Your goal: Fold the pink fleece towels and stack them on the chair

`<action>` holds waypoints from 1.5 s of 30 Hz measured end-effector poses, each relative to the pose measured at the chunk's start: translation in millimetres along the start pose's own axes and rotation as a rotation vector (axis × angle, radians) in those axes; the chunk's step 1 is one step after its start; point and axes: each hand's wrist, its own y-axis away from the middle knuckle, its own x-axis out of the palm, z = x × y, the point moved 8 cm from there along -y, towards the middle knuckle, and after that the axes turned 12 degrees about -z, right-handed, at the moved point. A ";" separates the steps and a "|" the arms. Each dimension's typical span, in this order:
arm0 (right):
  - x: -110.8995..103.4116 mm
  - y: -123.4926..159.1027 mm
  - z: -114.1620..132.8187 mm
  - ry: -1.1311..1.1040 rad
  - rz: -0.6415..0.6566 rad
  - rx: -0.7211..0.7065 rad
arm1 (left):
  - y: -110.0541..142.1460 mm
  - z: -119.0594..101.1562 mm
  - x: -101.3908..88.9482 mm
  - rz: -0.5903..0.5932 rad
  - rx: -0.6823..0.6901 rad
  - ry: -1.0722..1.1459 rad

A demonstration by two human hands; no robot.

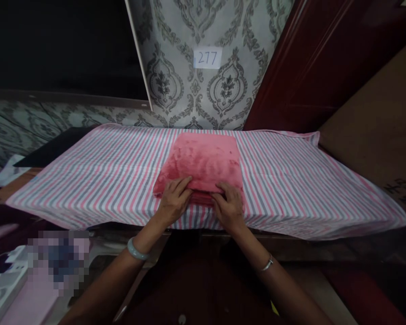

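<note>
A coral-pink plush cloth (206, 158), folded into a thick, roughly rectangular pad, lies on the striped table cover (115, 180). At its near edge, left of the middle, my left hand (173, 201) is closed on the upper layer, thumb and fingers pinching it. My right hand (229, 204) grips the same edge to the right, fingers curled over the top and thumb at the front. Between the hands a dark gap shows between the upper fold and the layers below. The undersides of the folds are hidden.
The striped cover hangs over the table's front edge close to my body. A patterned wall with a paper marked 277 (207, 58) rises behind. A dark screen (64, 49) is at upper left, a cardboard box (375, 113) at right, and a white rack (6, 289) at lower left.
</note>
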 end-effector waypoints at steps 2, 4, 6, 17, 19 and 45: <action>-2.1 0.1 -3.0 -0.040 0.015 0.005 | 1.2 0.3 -0.3 0.009 -0.005 0.030; -5.0 -0.4 -6.2 -0.061 0.016 0.013 | 3.4 1.9 0.0 0.029 -0.025 0.059; -6.4 -1.4 -8.6 -0.057 0.019 0.018 | 6.5 5.0 1.8 0.054 -0.059 0.075; -5.2 -12.5 -6.5 0.047 0.034 -0.006 | 8.2 23.1 -0.1 0.029 -0.170 -0.021; -7.5 -11.7 -7.4 0.033 0.009 -0.018 | 9.0 24.5 -2.2 0.032 -0.162 -0.051; -15.8 2.8 -40.1 0.195 0.241 0.021 | 13.4 43.9 -5.5 0.211 -0.110 -0.041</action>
